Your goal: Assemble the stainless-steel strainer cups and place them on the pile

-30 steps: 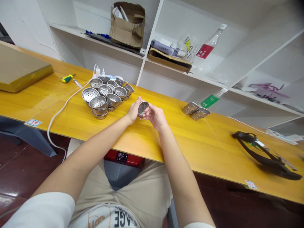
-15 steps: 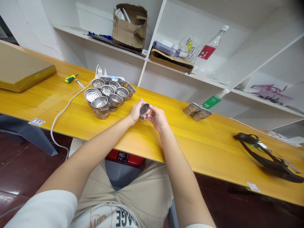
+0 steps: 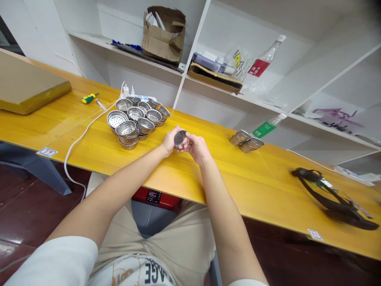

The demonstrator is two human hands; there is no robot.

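A small perforated metal cup is held between my two hands above the yellow table, its open side tilted up toward me. My left hand grips its left side, and my right hand has thumb and fingers on its right edge. Left of my hands stands a cluster of several stacked metal cups with holes in them. Over to the right, two short stacks of the same kind of cup lean close together.
A green-labelled bottle lies behind the right stacks. A black strapped device rests at the far right. At left are a white cable, a screwdriver and a large flat box. Shelves rise behind the table.
The cup between my hands has turned slightly, showing more of its inside. Both hands keep nearly the same place, and the view has shifted very little.
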